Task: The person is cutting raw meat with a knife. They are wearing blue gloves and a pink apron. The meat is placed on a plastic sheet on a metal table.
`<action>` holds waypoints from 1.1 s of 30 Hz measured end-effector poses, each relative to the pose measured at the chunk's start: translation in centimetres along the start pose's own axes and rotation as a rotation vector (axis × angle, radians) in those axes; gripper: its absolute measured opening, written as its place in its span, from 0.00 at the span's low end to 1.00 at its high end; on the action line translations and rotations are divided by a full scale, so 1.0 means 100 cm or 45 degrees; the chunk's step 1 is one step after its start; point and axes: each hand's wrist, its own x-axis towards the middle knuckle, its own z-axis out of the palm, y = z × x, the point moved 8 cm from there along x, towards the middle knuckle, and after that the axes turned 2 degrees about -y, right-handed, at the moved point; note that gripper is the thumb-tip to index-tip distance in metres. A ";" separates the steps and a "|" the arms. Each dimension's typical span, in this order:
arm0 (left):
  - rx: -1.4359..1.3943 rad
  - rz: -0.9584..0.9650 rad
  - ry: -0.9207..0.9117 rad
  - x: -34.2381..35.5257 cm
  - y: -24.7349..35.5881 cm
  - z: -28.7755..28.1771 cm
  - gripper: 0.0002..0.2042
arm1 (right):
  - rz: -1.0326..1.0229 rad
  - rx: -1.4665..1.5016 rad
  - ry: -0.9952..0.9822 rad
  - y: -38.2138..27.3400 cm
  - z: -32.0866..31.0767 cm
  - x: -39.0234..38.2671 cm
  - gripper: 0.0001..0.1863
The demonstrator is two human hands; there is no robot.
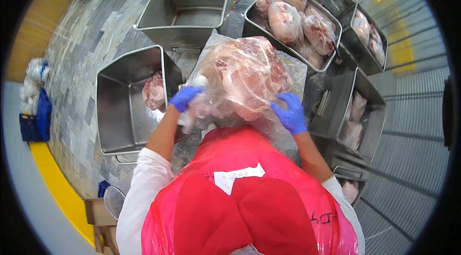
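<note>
A large piece of raw meat in clear plastic wrap lies in the centre on a sheet of translucent plastic. My left hand, in a blue glove, grips crumpled pinkish-white plastic at the left of the meat; this part is blurred. My right hand, also gloved, is at the lower right edge of the meat, fingers bent and apart on the loose plastic. A steel bin at the left has a piece of meat inside, against its right side.
An empty steel bin stands behind the meat. Bins of bagged meat stand at the back right, others at the right beside a ribbed metal wall. Blue crates and cardboard boxes are at the far left.
</note>
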 end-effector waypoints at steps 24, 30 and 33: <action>-0.849 0.039 -0.005 0.003 -0.064 0.105 0.13 | -0.400 0.293 -0.409 -0.065 0.163 0.335 0.28; -0.636 -0.083 -0.055 0.040 -0.073 0.097 0.15 | -0.317 -0.398 -0.608 -0.018 0.119 0.103 0.43; -0.252 -0.067 0.052 0.037 -0.066 0.080 0.15 | -0.232 -0.572 -0.493 0.001 0.073 0.010 0.46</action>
